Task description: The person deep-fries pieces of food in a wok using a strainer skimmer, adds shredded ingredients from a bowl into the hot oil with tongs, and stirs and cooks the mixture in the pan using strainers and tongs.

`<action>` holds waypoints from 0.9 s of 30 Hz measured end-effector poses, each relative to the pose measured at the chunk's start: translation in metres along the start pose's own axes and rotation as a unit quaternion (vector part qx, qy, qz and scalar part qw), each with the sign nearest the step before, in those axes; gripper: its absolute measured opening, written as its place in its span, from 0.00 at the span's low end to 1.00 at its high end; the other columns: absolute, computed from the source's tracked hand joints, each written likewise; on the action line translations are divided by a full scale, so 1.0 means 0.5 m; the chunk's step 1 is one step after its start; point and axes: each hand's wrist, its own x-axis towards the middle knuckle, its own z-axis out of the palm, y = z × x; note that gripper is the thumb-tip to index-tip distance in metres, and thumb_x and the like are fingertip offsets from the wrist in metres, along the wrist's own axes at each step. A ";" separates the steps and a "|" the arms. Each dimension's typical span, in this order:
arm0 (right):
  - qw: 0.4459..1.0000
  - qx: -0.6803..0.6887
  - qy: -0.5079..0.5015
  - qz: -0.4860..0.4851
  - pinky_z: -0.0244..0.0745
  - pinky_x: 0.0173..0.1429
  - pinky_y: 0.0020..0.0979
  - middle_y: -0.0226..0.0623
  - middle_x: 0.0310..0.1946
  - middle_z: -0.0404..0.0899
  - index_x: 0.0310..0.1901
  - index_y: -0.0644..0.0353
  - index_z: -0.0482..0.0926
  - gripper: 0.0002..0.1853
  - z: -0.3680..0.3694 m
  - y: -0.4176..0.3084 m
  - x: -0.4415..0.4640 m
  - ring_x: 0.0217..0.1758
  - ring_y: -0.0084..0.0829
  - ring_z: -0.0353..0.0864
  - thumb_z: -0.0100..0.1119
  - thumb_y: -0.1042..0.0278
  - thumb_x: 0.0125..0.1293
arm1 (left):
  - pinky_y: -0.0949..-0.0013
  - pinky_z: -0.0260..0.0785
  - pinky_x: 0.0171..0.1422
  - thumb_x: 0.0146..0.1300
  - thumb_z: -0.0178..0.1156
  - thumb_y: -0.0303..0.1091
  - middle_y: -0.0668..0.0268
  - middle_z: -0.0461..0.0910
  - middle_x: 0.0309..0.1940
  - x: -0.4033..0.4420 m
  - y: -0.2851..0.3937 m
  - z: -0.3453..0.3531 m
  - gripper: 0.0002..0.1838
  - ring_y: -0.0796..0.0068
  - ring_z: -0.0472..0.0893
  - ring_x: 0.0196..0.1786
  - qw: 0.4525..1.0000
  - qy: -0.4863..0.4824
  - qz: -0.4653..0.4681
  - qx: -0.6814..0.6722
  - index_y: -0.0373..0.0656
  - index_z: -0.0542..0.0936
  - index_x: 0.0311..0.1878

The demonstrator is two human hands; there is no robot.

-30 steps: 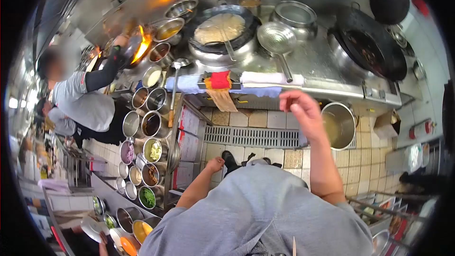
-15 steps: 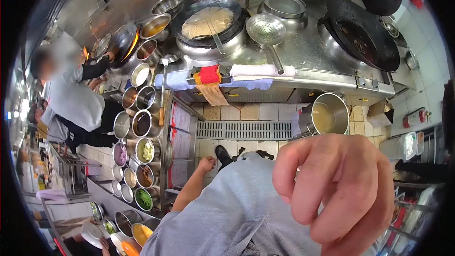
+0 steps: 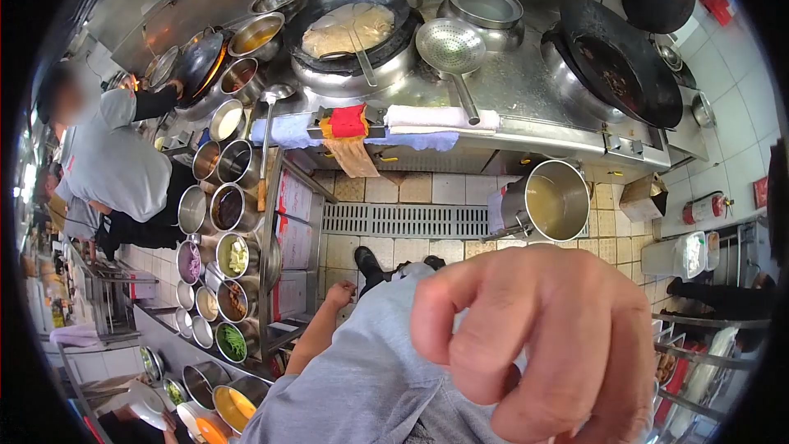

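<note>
My right hand point(image 3: 546, 333) is large and close to the camera at the lower right, in front of my grey shirt. Its fingers are curled downward, and their tips and anything within them are hidden. Low beside my body, my left hand point(image 3: 339, 293) hangs near the rack of metal pots, its fingers loosely closed with nothing visible in them. Beyond my right hand stands a tall pot point(image 3: 557, 200) of cloudy liquid. On the steel range point(image 3: 526, 74) are a perforated ladle point(image 3: 451, 47), a wok with pale food point(image 3: 348, 30) and a dark wok point(image 3: 610, 62).
At the left a co-worker point(image 3: 119, 156) in grey tends a wok point(image 3: 201, 66) with flame beside it. Pots of ingredients point(image 3: 237, 255) stand between us. Folded towels point(image 3: 441, 118) lie on the range's front edge. A floor grate point(image 3: 405, 220) runs below; a wire rack point(image 3: 694, 358) is right.
My right hand has come from near the range's edge back toward the camera, its fingers curling down. The view has shifted rightward. The co-worker's high flame has dropped and that wok now sits lower.
</note>
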 end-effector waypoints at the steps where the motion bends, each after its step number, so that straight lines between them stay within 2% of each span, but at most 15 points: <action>1: 1.000 -0.001 0.000 0.001 0.48 0.22 0.24 0.25 0.17 0.67 0.20 0.52 0.79 0.06 0.001 0.008 -0.002 0.16 0.19 0.55 0.66 0.67 0.50 | 0.70 0.73 0.33 0.58 0.54 0.39 0.61 0.81 0.29 0.002 0.003 -0.002 0.14 0.73 0.81 0.27 1.000 0.002 0.005 0.007 0.38 0.78 0.40; 3: 0.997 0.035 0.006 -0.065 0.46 0.21 0.24 0.26 0.15 0.66 0.20 0.53 0.79 0.05 0.000 0.036 -0.001 0.15 0.18 0.54 0.64 0.70 0.51 | 0.70 0.72 0.33 0.58 0.54 0.38 0.61 0.81 0.29 0.002 0.008 -0.004 0.14 0.73 0.80 0.27 1.000 0.004 0.010 0.014 0.37 0.78 0.40; 4: 0.972 0.037 -0.232 -0.027 0.46 0.21 0.24 0.26 0.15 0.66 0.21 0.53 0.80 0.05 -0.044 0.024 0.054 0.14 0.18 0.53 0.62 0.73 0.52 | 0.70 0.72 0.33 0.58 0.54 0.39 0.61 0.81 0.28 0.006 0.012 -0.004 0.14 0.73 0.80 0.27 1.000 0.001 0.005 0.006 0.37 0.78 0.40; 5: 0.972 0.034 -0.231 -0.026 0.46 0.21 0.24 0.26 0.15 0.66 0.21 0.53 0.80 0.05 -0.042 0.024 0.038 0.14 0.18 0.53 0.62 0.73 0.52 | 0.70 0.72 0.33 0.58 0.55 0.39 0.61 0.81 0.28 0.007 0.014 -0.002 0.14 0.73 0.80 0.26 1.000 -0.003 -0.002 -0.001 0.37 0.77 0.40; 7: 0.991 0.078 -0.112 0.012 0.46 0.20 0.23 0.26 0.15 0.66 0.21 0.53 0.80 0.06 -0.025 0.027 -0.007 0.14 0.17 0.53 0.59 0.74 0.54 | 0.70 0.72 0.33 0.58 0.55 0.39 0.61 0.80 0.28 0.005 0.021 -0.003 0.14 0.73 0.79 0.26 1.000 -0.004 0.007 -0.005 0.37 0.77 0.40; 8: 0.991 0.070 -0.109 0.014 0.46 0.20 0.23 0.26 0.15 0.66 0.21 0.53 0.80 0.06 -0.014 0.025 -0.018 0.14 0.17 0.53 0.59 0.74 0.54 | 0.70 0.71 0.32 0.58 0.55 0.39 0.61 0.80 0.27 0.002 0.029 -0.003 0.15 0.73 0.79 0.26 1.000 -0.001 0.017 -0.011 0.37 0.77 0.40; 10: 0.998 0.054 -0.005 -0.021 0.49 0.19 0.24 0.27 0.15 0.66 0.20 0.54 0.79 0.08 0.003 0.028 -0.025 0.14 0.17 0.54 0.59 0.75 0.55 | 0.70 0.71 0.32 0.58 0.55 0.39 0.61 0.80 0.27 -0.008 0.049 -0.004 0.15 0.73 0.79 0.26 1.000 0.000 0.003 0.016 0.37 0.77 0.40; 14: 0.995 0.059 -0.053 -0.063 0.51 0.19 0.24 0.28 0.16 0.67 0.18 0.54 0.78 0.10 0.003 0.036 -0.010 0.13 0.16 0.54 0.57 0.76 0.55 | 0.70 0.71 0.31 0.58 0.55 0.39 0.60 0.80 0.27 0.015 0.026 -0.002 0.14 0.73 0.79 0.25 1.000 -0.012 0.001 -0.024 0.37 0.77 0.39; 16: 0.995 0.094 0.008 -0.039 0.53 0.20 0.25 0.28 0.17 0.67 0.16 0.55 0.78 0.11 0.021 0.035 -0.025 0.13 0.17 0.55 0.57 0.75 0.56 | 0.70 0.71 0.31 0.59 0.55 0.39 0.61 0.80 0.27 0.004 0.036 -0.009 0.14 0.73 0.78 0.24 1.000 -0.009 0.001 -0.011 0.37 0.77 0.39; 20: 0.995 0.088 -0.037 -0.018 0.53 0.22 0.25 0.28 0.16 0.67 0.18 0.56 0.79 0.10 -0.015 0.036 -0.001 0.14 0.18 0.56 0.57 0.73 0.57 | 0.70 0.71 0.30 0.59 0.54 0.39 0.61 0.80 0.28 0.005 0.038 -0.012 0.14 0.74 0.78 0.24 1.000 -0.007 0.002 -0.003 0.37 0.78 0.40; 22: 0.971 0.068 -0.171 -0.155 0.53 0.24 0.25 0.29 0.16 0.68 0.23 0.55 0.81 0.08 -0.044 0.070 0.002 0.15 0.19 0.59 0.56 0.70 0.58 | 0.70 0.71 0.30 0.59 0.54 0.39 0.61 0.80 0.28 0.001 0.041 -0.011 0.14 0.74 0.78 0.24 1.000 -0.004 0.002 0.003 0.38 0.78 0.40; 23: 0.969 0.074 -0.176 -0.158 0.53 0.24 0.25 0.29 0.16 0.68 0.23 0.55 0.81 0.08 -0.051 0.059 0.006 0.15 0.19 0.59 0.56 0.70 0.58 | 0.70 0.71 0.30 0.58 0.54 0.39 0.61 0.80 0.28 -0.004 0.041 -0.012 0.14 0.74 0.79 0.24 1.000 -0.002 0.002 0.005 0.38 0.78 0.40; 25: 0.959 0.090 -0.254 0.092 0.60 0.25 0.27 0.32 0.22 0.72 0.18 0.54 0.70 0.13 -0.072 0.018 0.010 0.24 0.28 0.71 0.52 0.67 0.60 | 0.71 0.72 0.30 0.58 0.53 0.38 0.62 0.80 0.28 -0.012 0.045 -0.010 0.14 0.74 0.79 0.24 1.000 -0.003 -0.001 0.009 0.38 0.78 0.40; 26: 0.958 0.088 -0.258 0.092 0.60 0.25 0.27 0.32 0.22 0.72 0.18 0.54 0.70 0.13 -0.054 0.020 -0.004 0.24 0.28 0.71 0.52 0.67 0.60 | 0.71 0.72 0.30 0.58 0.53 0.38 0.62 0.80 0.28 -0.014 0.047 -0.010 0.14 0.74 0.79 0.24 1.000 -0.004 -0.001 0.010 0.38 0.78 0.40; 27: 0.974 0.140 -0.159 0.074 0.57 0.25 0.26 0.31 0.19 0.70 0.24 0.56 0.76 0.09 -0.024 0.025 -0.032 0.19 0.25 0.66 0.53 0.67 0.60 | 0.71 0.72 0.31 0.58 0.53 0.38 0.62 0.80 0.28 -0.016 0.049 -0.010 0.14 0.74 0.79 0.24 1.000 -0.004 0.001 0.011 0.38 0.78 0.40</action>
